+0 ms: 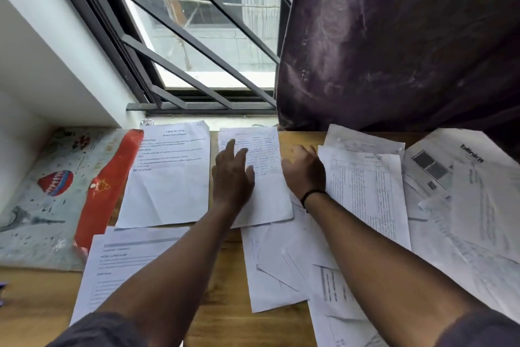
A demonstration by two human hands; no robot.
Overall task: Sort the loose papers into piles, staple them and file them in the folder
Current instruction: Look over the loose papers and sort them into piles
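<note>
Both hands flat, fingers straight: L hand [233,175] on center sheet [267,200], R hand [305,169] beside it.

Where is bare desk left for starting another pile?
Bare wood shows between the near-left sheet and the loose sheets at centre, and at the near-left corner below the folder. The right side is crowded with overlapping papers.
</note>
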